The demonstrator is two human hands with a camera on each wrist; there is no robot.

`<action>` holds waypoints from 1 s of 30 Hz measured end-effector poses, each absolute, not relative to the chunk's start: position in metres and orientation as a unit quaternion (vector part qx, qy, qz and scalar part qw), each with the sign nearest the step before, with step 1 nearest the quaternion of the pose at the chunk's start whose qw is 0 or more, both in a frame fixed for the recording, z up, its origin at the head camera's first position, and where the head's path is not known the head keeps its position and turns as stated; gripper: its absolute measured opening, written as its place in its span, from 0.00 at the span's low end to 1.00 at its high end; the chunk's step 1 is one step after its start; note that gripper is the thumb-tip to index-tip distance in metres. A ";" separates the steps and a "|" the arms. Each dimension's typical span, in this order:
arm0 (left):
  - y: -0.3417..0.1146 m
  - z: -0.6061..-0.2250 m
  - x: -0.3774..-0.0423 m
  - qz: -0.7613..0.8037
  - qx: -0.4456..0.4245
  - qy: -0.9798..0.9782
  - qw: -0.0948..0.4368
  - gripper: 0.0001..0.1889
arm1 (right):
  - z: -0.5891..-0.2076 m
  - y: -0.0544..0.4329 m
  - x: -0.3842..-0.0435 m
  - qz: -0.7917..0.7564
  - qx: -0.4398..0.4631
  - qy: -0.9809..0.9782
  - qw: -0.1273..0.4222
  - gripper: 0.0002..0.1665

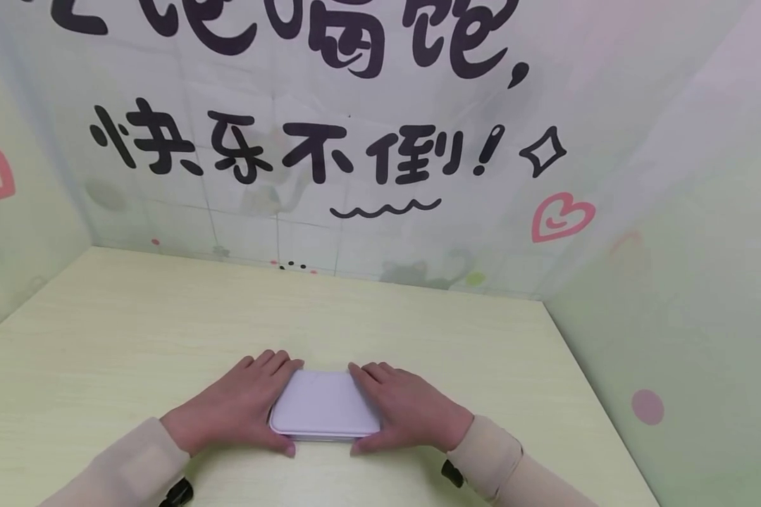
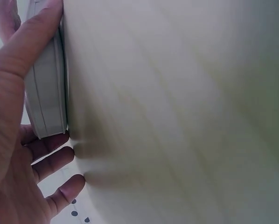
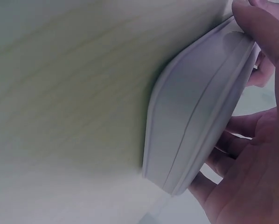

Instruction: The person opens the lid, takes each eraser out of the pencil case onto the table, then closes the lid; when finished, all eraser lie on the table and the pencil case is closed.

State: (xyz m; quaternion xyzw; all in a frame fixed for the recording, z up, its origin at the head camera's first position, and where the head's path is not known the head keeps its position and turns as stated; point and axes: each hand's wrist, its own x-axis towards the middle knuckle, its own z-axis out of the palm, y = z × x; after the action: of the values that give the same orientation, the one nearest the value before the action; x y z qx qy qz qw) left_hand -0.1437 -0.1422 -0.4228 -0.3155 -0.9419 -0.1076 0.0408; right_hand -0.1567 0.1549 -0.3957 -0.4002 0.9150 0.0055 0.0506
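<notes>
A flat, pale lavender case with rounded corners lies near the front of the table, between both hands. My left hand grips its left end, thumb at the near edge and fingers towards the far corner. From the right, my right hand holds the other end in the same way. A thin seam runs along the side of the case in the right wrist view. In the left wrist view, the left fingertips reach down to the tabletop beside the case.
The light wood-grain table is closed in by a printed back wall with large black characters, and by side panels. Both forearms wear beige sleeves, with small black devices under the wrists.
</notes>
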 end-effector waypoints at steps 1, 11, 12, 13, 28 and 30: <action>-0.142 -0.423 -0.144 -0.109 -0.316 -0.941 0.043 0.62 | -0.396 0.154 -0.157 0.008 -0.400 0.915 0.051 0.67; -0.144 -0.425 -0.144 -0.112 -0.312 -0.942 0.052 0.57 | -0.395 0.151 -0.158 0.015 -0.396 0.917 0.050 0.65; -0.144 -0.425 -0.144 -0.112 -0.312 -0.942 0.051 0.57 | -0.395 0.151 -0.159 0.014 -0.397 0.917 0.050 0.65; -0.144 -0.425 -0.144 -0.113 -0.312 -0.942 0.049 0.57 | -0.395 0.151 -0.159 0.011 -0.398 0.916 0.048 0.64; -0.143 -0.423 -0.144 -0.138 -0.303 -0.942 0.028 0.59 | -0.393 0.150 -0.165 -0.044 -0.409 0.909 0.073 0.60; -0.142 -0.423 -0.144 -0.140 -0.304 -0.942 0.026 0.59 | -0.391 0.149 -0.164 -0.051 -0.406 0.909 0.081 0.60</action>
State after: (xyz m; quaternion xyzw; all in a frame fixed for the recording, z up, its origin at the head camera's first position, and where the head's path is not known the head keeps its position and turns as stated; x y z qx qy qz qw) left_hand -0.1441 -0.1424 -0.4229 -0.3037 -0.9421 -0.1399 0.0255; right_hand -0.1645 0.1493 -0.3911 -0.4062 0.9087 -0.0510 0.0814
